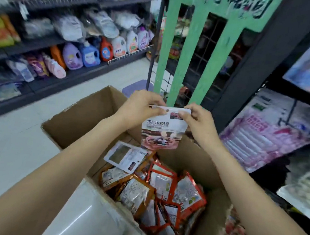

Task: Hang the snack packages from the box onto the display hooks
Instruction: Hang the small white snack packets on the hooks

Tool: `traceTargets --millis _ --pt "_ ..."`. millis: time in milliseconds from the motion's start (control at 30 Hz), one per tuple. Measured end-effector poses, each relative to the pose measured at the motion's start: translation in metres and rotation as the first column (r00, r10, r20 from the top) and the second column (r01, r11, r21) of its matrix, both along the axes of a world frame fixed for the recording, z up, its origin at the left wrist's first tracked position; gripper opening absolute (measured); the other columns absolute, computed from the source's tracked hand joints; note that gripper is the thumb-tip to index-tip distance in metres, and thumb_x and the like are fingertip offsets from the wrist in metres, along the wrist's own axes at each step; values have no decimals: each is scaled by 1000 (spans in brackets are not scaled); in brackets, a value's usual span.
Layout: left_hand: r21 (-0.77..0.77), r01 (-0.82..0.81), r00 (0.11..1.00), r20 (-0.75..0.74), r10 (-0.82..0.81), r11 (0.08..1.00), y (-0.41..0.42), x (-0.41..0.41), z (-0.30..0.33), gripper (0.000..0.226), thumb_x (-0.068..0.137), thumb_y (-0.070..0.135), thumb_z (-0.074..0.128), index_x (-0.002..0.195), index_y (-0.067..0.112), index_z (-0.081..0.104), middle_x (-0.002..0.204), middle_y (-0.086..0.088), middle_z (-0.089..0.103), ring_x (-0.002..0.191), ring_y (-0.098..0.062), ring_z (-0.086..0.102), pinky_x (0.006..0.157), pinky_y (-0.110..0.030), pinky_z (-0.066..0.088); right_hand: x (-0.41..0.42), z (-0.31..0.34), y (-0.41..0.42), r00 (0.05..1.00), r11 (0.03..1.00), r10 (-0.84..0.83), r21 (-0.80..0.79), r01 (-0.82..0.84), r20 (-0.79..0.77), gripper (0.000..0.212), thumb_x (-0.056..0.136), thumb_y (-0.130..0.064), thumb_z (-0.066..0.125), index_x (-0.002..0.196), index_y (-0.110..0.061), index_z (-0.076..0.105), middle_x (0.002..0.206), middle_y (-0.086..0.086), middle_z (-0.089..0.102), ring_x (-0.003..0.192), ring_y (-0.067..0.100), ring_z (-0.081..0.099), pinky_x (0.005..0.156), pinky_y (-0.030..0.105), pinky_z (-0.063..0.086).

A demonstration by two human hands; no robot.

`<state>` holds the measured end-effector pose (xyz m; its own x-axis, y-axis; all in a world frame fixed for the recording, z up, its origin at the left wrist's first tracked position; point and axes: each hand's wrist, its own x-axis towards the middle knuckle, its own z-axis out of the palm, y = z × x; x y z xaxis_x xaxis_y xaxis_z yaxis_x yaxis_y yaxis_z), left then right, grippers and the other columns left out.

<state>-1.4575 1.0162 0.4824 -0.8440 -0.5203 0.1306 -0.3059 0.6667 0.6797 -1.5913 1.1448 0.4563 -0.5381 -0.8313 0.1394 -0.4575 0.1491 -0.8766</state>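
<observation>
A white snack package with dark lettering and a pink picture hangs upright above the open cardboard box. My left hand pinches its top left corner. My right hand pinches its top right corner. Inside the box lie several orange-red snack packages and one white package face down. Behind the held package stands a green display frame over a black wire grid; its hooks are too blurred to make out.
A shelf of detergent bottles and bagged goods runs along the left side of the pale tiled aisle. To the right hang pink-and-white packs on a dark rack. A purple mat lies on the floor beyond the box.
</observation>
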Motion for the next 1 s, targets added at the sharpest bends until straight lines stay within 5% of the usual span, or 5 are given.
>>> traceTargets --millis 133,367,533,900,1000 --pt "20 50 980 -194 -46 999 59 -42 44 4 84 24 69 80 23 68 75 23 60 73 15 53 70 -2 34 -29 47 63 999 984 -51 -173 49 -12 18 91 -20 62 75 -26 58 72 -11 62 70 5 59 58 19 45" --pt "22 203 904 -388 -179 979 193 -129 96 10 83 22 70 77 30 68 77 19 65 77 4 59 76 -17 43 -81 105 209 969 925 -242 -313 215 -52 19 91 -18 62 74 -28 65 72 -15 65 71 4 59 67 21 44" --pt "25 292 859 -447 -251 956 302 -188 123 3 84 26 69 81 26 67 80 24 60 77 17 53 74 -3 35 -122 135 325 932 879 -363 -332 341 -3 12 86 -34 66 79 -25 70 89 13 67 83 43 61 74 63 46" --pt "10 526 715 -547 -436 850 516 -306 160 3 83 19 71 83 17 71 82 9 64 77 3 55 71 -1 36 -187 173 529 699 594 -713 -481 645 58 11 86 -18 67 77 -21 63 78 -9 64 73 -4 58 64 11 44" --pt "-37 575 688 -519 -507 818 560 -333 171 8 85 22 68 87 14 71 90 7 67 82 2 54 71 -4 36 -208 177 567 612 491 -785 -503 711 99 8 85 -22 68 81 -20 63 87 -3 66 81 6 59 66 15 44"
